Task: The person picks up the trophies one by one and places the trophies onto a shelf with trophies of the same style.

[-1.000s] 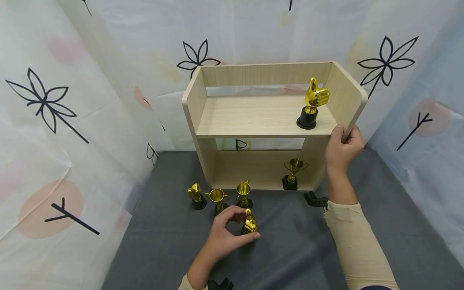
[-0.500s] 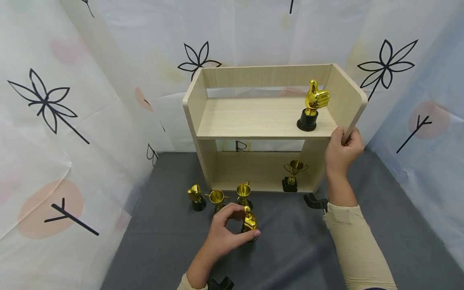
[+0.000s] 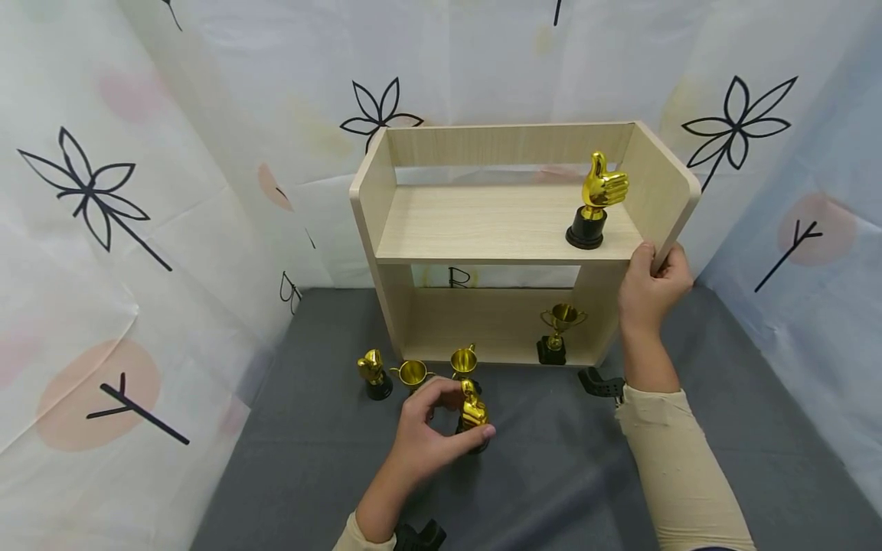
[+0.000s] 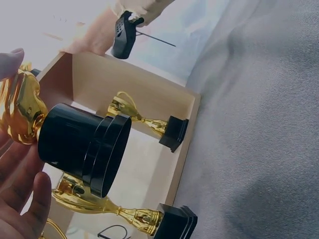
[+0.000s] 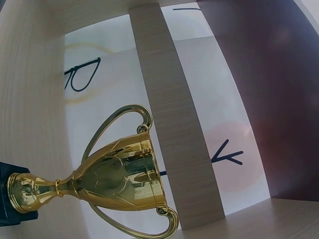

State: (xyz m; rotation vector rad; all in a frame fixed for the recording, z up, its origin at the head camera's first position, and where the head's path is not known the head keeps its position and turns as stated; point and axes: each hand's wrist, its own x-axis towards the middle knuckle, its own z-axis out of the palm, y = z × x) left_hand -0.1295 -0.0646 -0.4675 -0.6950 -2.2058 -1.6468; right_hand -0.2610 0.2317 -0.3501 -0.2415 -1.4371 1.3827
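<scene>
My left hand holds a gold thumbs-up trophy between thumb and fingers, in front of the shelf. In the left wrist view, the underside edge of its round black base shows, raised off the grey cloth. My right hand grips the front edge of the right side panel of the two-tier wooden shelf. Another thumbs-up trophy stands at the right of the upper tier. Below it, a two-handled gold trophy cup stands on the lower tier; the right wrist view shows this cup close up.
On the grey cloth before the shelf's left half stand two gold trophy cups, a left cup and a right cup, partly behind my left hand. A third gold trophy is left of them. Patterned fabric encloses the area.
My left hand has lifted slightly and shifted a little towards the shelf with the thumbs-up trophy. The right hand keeps its grip on the side panel.
</scene>
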